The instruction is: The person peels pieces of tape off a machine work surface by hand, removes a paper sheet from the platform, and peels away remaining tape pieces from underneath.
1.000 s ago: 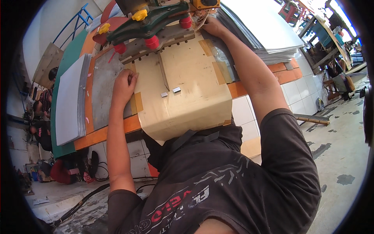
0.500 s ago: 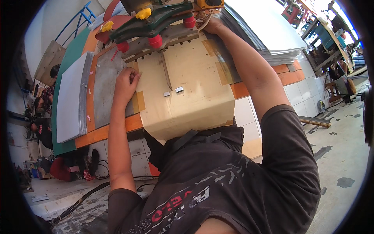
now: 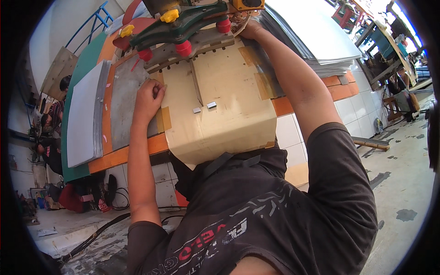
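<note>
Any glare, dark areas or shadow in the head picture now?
In the head view, the white sheets at upper right look almost washed out; in the head view, the fisheye blackens the corners; in the head view, the left hand shows clearly, the right hand looks darker, less distinct.

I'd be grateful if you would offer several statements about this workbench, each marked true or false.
1. The left hand is at the left edge of the tan sheet. True.
2. The right hand lies on the two small blocks. False: the right hand is beside the wires.
3. Two small blocks lie on the tan sheet. True.
4. The dark green bracket has blue cylindrical feet. False: the dark green bracket has red cylindrical feet.
</note>
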A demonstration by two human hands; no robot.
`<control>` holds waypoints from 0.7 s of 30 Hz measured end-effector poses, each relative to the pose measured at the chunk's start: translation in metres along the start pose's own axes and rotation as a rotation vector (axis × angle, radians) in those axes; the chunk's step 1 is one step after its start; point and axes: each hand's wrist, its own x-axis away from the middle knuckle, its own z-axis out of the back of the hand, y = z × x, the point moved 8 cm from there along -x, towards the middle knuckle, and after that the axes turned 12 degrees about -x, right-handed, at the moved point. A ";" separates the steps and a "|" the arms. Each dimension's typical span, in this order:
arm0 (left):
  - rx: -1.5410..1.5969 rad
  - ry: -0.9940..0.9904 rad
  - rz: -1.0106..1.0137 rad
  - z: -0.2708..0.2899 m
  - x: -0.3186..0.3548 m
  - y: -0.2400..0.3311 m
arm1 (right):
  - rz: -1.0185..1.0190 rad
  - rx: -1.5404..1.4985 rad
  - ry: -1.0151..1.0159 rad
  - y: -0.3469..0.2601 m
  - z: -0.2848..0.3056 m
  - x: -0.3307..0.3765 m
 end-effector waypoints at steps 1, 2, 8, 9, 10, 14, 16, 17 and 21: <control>0.010 0.002 -0.012 0.000 -0.001 0.001 | -0.004 0.002 0.003 -0.001 0.005 0.003; 0.021 0.004 -0.025 -0.001 -0.003 0.003 | -0.014 0.015 0.002 -0.002 0.010 0.007; -0.022 0.001 -0.034 -0.001 -0.003 0.006 | 0.047 0.067 0.027 -0.028 0.030 0.025; -0.021 0.001 -0.033 0.000 -0.003 0.007 | 0.112 0.036 0.079 -0.034 0.034 0.028; -0.029 -0.002 -0.038 0.001 -0.002 0.007 | 0.115 0.036 0.078 -0.035 0.035 0.029; -0.022 0.019 -0.109 0.003 -0.003 0.011 | 0.184 0.063 0.146 -0.031 0.040 0.032; -0.026 0.024 -0.092 0.004 0.001 0.003 | 0.200 0.033 0.162 -0.041 0.037 0.029; -0.027 0.029 -0.081 0.005 0.004 -0.001 | 0.164 0.030 0.133 -0.043 0.033 0.027; -0.016 0.021 -0.098 0.004 -0.004 0.010 | 0.214 -0.006 0.199 -0.023 0.036 0.027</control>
